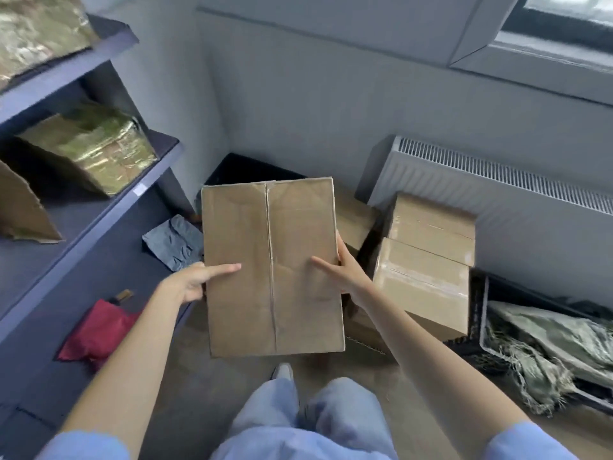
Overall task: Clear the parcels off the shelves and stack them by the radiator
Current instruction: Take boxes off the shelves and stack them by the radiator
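Note:
I hold a brown cardboard box (270,267) flat in the air over the floor, its taped seam facing up. My left hand (195,282) grips its left edge with the thumb lying on top. My right hand (345,268) grips the right edge the same way. Right of the box, two taped cardboard parcels (428,250) are stacked on the floor in front of the white radiator (481,194), and another carton (353,217) lies partly hidden behind the held box. On the blue shelves (99,207) at left sit a gold-wrapped parcel (89,147) and another gold parcel (36,28) higher up.
A torn cardboard piece (23,214) lies on the middle shelf. A grey bag (174,242) and a red bag (96,330) lie on the lowest shelf. A black bin (245,169) stands in the corner. A black crate with frayed green fabric (544,340) sits at right.

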A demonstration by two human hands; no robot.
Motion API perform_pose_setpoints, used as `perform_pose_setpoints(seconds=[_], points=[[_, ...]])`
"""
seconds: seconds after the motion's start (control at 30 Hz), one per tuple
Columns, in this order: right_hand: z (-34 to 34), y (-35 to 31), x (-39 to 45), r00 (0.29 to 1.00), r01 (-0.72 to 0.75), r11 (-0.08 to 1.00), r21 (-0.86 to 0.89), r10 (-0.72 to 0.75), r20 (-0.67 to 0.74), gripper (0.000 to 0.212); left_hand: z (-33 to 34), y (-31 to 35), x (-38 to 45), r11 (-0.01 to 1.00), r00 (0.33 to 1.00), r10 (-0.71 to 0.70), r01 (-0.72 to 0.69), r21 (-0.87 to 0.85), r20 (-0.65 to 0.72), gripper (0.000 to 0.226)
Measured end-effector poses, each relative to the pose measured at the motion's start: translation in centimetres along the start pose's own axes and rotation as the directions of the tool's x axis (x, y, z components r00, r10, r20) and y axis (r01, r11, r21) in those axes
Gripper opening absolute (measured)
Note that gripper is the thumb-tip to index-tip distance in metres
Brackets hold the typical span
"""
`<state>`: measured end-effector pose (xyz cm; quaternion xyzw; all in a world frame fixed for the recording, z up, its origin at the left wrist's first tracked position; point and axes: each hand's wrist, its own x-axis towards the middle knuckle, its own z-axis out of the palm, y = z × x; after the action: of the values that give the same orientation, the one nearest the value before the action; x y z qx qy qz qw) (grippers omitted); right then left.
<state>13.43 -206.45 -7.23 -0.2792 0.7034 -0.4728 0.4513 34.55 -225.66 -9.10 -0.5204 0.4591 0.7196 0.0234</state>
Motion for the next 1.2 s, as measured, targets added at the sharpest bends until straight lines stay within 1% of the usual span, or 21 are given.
perform_pose_setpoints(seconds=[0.1, 0.13, 0.2, 0.23, 0.3, 0.37, 0.4, 0.47, 0.53, 0.57, 0.6, 0.63, 0.7, 0.73, 0.77, 0.83, 0.87, 0.93, 1.07, 1.13, 1.2], points=[[-3.0, -0.2, 6.7, 0.996, -0.059, 0.998, -0.009, 0.059, -0.065, 0.057, 1.6, 3.5, 5.8, 0.998, 0.999, -0.044, 0.045, -0.048, 0.025, 0.043], [-4.0, -0.1, 8.9, 0.993, -0.081, 0.996, -0.020, 0.079, -0.087, 0.055, 2.1, 4.2, 7.7, 0.997, 0.998, -0.058, 0.059, -0.057, 0.029, 0.042], [-6.1, 0.7, 13.6, 0.985, -0.117, 0.991, -0.070, 0.107, -0.136, 0.057, 3.3, 5.0, 12.2, 0.993, 0.996, -0.084, 0.087, -0.077, 0.041, 0.044], [-6.9, 1.4, 15.9, 0.978, -0.132, 0.983, -0.125, 0.110, -0.175, 0.061, 4.0, 5.2, 14.6, 0.990, 0.994, -0.095, 0.099, -0.101, 0.045, 0.045], [-8.7, 2.8, 21.2, 0.955, -0.158, 0.943, -0.294, 0.069, -0.290, 0.064, 5.9, 5.4, 19.9, 0.976, 0.993, -0.108, 0.116, -0.182, 0.053, 0.044], [-10.5, 4.3, 27.0, 0.924, -0.177, 0.870, -0.461, -0.015, -0.382, 0.063, 8.1, 5.3, 25.5, 0.949, 0.989, -0.135, 0.144, -0.281, 0.054, 0.044], [-11.4, 5.1, 30.1, 0.918, -0.171, 0.831, -0.530, -0.061, -0.392, 0.062, 9.2, 5.3, 28.3, 0.927, 0.987, -0.148, 0.159, -0.339, 0.059, 0.046], [-13.5, 6.7, 36.0, 0.923, -0.147, 0.726, -0.671, -0.143, -0.356, 0.058, 11.8, 4.5, 33.5, 0.870, 0.983, -0.166, 0.184, -0.458, 0.079, 0.056], [-16.2, 8.1, 41.2, 0.938, -0.094, 0.600, -0.795, -0.214, -0.272, 0.052, 14.7, 3.8, 37.8, 0.810, 0.977, -0.181, 0.215, -0.545, 0.115, 0.079], [-17.6, 8.8, 43.3, 0.947, -0.064, 0.541, -0.839, -0.233, -0.223, 0.049, 16.2, 3.6, 39.4, 0.782, 0.971, -0.192, 0.238, -0.576, 0.140, 0.090], [-18.8, 9.5, 45.2, 0.956, -0.046, 0.491, -0.870, -0.231, -0.181, 0.048, 17.6, 3.5, 40.7, 0.751, 0.965, -0.193, 0.263, -0.606, 0.179, 0.096], [-20.0, 10.1, 46.8, 0.965, -0.046, 0.455, -0.889, -0.209, -0.157, 0.046, 18.9, 3.6, 41.7, 0.715, 0.956, -0.183, 0.288, -0.637, 0.228, 0.098], [-22.1, 11.5, 49.0, 0.980, -0.094, 0.422, -0.902, -0.118, -0.158, 0.042, 21.6, 4.4, 43.1, 0.652, 0.942, -0.184, 0.332, -0.682, 0.282, 0.089], [-23.0, 12.3, 49.7, 0.987, -0.114, 0.407, -0.906, -0.057, -0.150, 0.043, 22.7, 5.0, 43.6, 0.651, 0.938, -0.195, 0.342, -0.677, 0.286, 0.084], [-23.8, 13.0, 50.1, 0.993, -0.115, 0.391, -0.913, 0.011, -0.120, 0.049, 23.7, 5.6, 44.1, 0.667, 0.937, -0.190, 0.342, -0.662, 0.292, 0.079], [-24.7, 14.6, 50.0, 0.989, -0.076, 0.376, -0.923, 0.147, -0.022, 0.062, 25.6, 7.5, 44.8, 0.698, 0.937, -0.154, 0.327, -0.637, 0.313, 0.071], [-24.6, 15.4, 49.7, 0.983, -0.052, 0.376, -0.925, 0.183, 0.019, 0.064, 26.3, 8.5, 45.0, 0.720, 0.936, -0.144, 0.321, -0.615, 0.320, 0.068], [-24.0, 16.8, 49.1, 0.984, -0.014, 0.366, -0.930, 0.172, 0.053, 0.062, 27.2, 10.3, 45.1, 0.769, 0.932, -0.162, 0.325, -0.550, 0.324, 0.062], [-21.7, 16.8, 49.2, 0.998, -0.047, 0.414, -0.909, 0.060, -0.025, 0.051, 27.2, 10.5, 44.8, 0.825, 0.922, -0.228, 0.353, -0.441, 0.312, 0.069], [-20.5, 16.3, 49.3, 0.999, -0.014, 0.412, -0.911, 0.045, 0.006, 0.050, 26.5, 9.9, 44.5, 0.851, 0.919, -0.227, 0.348, -0.394, 0.322, 0.070], [-19.2, 15.8, 49.2, 0.996, 0.057, 0.409, -0.911, 0.033, 0.078, 0.050, 25.9, 9.3, 43.8, 0.907, 0.922, -0.228, 0.318, -0.275, 0.313, 0.068]])
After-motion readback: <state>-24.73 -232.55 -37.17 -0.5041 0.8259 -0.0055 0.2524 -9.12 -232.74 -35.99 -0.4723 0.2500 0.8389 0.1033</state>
